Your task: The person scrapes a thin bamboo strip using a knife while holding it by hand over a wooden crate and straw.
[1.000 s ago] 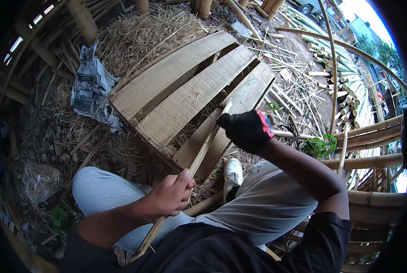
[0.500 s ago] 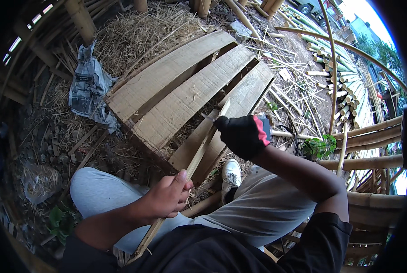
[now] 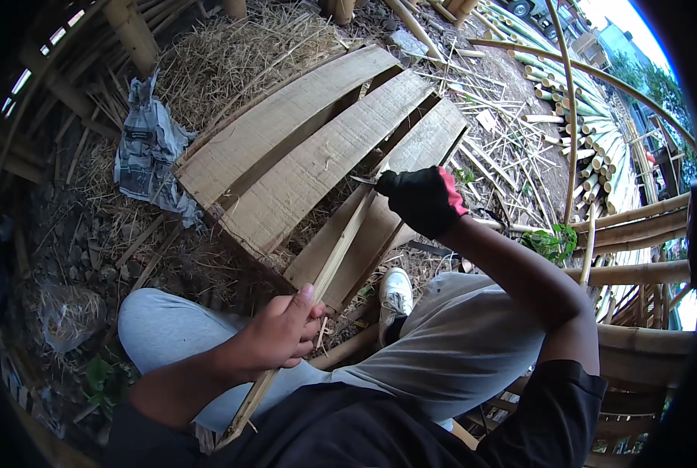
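Note:
My bare left hand point(image 3: 280, 331) is wrapped round a long split bamboo strip point(image 3: 337, 257), thumb along its top. The strip slants from my lap up over the wooden slatted bench point(image 3: 325, 160). In a black and red glove, my right hand point(image 3: 422, 201) is closed on a knife point(image 3: 361, 180). Its short blade sticks out to the left, across the strip's far part. The knife's handle is hidden in the glove. A thin shaving point(image 3: 322, 331) hangs beside the strip near my left hand.
Crumpled newspaper point(image 3: 149, 156) and a heap of dry straw point(image 3: 223, 74) lie left of and behind the bench. Bamboo poles point(image 3: 590, 168) are stacked at the far right. A bamboo rail point(image 3: 637, 274) runs close to my right arm. My shoe point(image 3: 396, 292) stands by the bench's near end.
My right hand has moved slightly up and right along the strip, and the knife blade now shows more plainly. My left hand keeps its grip almost in the same place.

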### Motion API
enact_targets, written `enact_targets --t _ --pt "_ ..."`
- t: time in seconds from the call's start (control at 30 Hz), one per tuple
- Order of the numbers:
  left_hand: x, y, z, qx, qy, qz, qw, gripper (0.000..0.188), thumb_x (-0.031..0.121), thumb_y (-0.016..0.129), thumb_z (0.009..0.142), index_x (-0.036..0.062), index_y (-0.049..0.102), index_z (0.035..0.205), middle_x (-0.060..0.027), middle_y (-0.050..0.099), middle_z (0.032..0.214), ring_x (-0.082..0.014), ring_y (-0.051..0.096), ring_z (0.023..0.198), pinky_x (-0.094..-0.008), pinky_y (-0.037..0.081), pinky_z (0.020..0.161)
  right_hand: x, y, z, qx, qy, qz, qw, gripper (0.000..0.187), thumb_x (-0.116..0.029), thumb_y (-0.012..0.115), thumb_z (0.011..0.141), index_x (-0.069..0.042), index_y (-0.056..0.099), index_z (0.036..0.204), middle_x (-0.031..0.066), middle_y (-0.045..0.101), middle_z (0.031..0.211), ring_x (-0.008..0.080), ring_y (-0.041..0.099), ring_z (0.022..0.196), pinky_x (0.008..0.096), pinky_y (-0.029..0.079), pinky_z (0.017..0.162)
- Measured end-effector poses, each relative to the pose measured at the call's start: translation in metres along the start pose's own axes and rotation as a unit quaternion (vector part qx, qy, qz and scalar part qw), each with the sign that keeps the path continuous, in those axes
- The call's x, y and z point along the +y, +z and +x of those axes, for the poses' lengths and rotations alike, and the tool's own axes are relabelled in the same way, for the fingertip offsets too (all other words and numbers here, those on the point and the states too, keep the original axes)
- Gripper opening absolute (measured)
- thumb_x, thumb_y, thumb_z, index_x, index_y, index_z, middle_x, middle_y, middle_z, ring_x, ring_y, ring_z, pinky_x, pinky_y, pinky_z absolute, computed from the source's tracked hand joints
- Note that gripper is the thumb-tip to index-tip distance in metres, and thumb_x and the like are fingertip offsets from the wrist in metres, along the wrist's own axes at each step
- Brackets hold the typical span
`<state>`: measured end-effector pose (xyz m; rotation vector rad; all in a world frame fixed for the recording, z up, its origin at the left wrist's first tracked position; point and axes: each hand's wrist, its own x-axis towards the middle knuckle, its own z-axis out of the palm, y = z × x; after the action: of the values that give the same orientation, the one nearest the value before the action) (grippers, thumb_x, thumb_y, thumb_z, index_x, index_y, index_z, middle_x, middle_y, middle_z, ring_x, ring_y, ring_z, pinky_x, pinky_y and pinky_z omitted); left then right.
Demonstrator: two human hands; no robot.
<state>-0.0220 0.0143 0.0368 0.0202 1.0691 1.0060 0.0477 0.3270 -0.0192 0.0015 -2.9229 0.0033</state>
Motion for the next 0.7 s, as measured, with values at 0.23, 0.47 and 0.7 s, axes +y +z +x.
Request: enact_targets --t 0.23,0.47,0.7 --pt "0.006 -0.002 0.004 0.015 0.005 0.000 1.000 0.042 0.054 0.029 0.106 0.0150 0.042 0.096 0.0090 0.029 0.065 -0.0020 0.026 0.048 -0.0202 0.023 0.041 -0.001 0.005 0.006 0.029 0.020 -0.030 0.999 0.002 -0.013 0.061 0.085 -0.013 0.063 0.085 0.0097 0.058 0.058 0.0264 0.063 0.051 0.0378 0.046 0.042" --pt "0.005 -0.002 0.003 0.010 0.006 -0.011 1.000 0.041 0.053 0.028 0.107 0.0156 0.042 0.097 0.0091 0.029 0.064 -0.0023 0.024 0.048 -0.0208 0.023 0.041 0.020 0.019 0.015 0.053 -0.033 -0.111 0.992 0.015 -0.021 0.060 0.091 -0.013 0.054 0.080 0.0056 0.051 0.053 0.0231 0.057 0.045 0.0378 0.042 0.040" --pt "0.012 0.001 -0.007 0.018 0.031 -0.006 0.999 0.040 0.051 0.028 0.107 0.0150 0.042 0.098 0.0088 0.030 0.064 -0.0024 0.025 0.048 -0.0207 0.023 0.041 0.025 0.004 0.035 0.082 0.008 -0.086 0.993 0.007 -0.018 0.059 0.089 -0.014 0.058 0.083 0.0076 0.055 0.058 0.0267 0.060 0.049 0.0399 0.044 0.042"
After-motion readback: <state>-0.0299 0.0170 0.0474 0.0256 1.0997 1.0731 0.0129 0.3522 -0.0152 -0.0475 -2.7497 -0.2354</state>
